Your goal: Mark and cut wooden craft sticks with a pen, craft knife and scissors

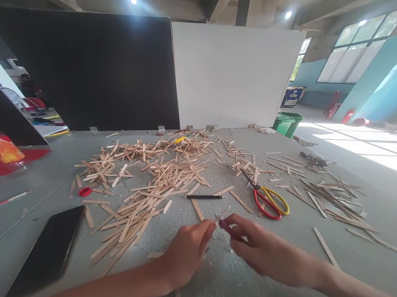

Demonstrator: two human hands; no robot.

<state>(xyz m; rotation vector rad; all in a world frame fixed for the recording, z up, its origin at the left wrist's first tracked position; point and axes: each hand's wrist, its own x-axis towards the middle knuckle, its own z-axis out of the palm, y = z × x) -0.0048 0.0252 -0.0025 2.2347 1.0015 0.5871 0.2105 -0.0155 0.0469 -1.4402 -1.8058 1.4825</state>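
My left hand [190,251] is closed low in the middle, its fingers pinched together; what they hold, if anything, is too small to make out. Close beside it, my right hand [261,246] grips a small dark red tool [230,229] whose thin tip points toward the left fingertips. A black pen [204,196] lies just beyond both hands. Scissors [268,201] with one red and one yellow handle rest to the right. Many flat wooden sticks [166,178] are heaped beyond the hands.
On the left lie a black phone [46,249], a red ring [85,191] and a drink bottle [0,148]. More thin wooden strips [338,200] are at the right. Black [115,72] and white panels [229,74] stand at the back.
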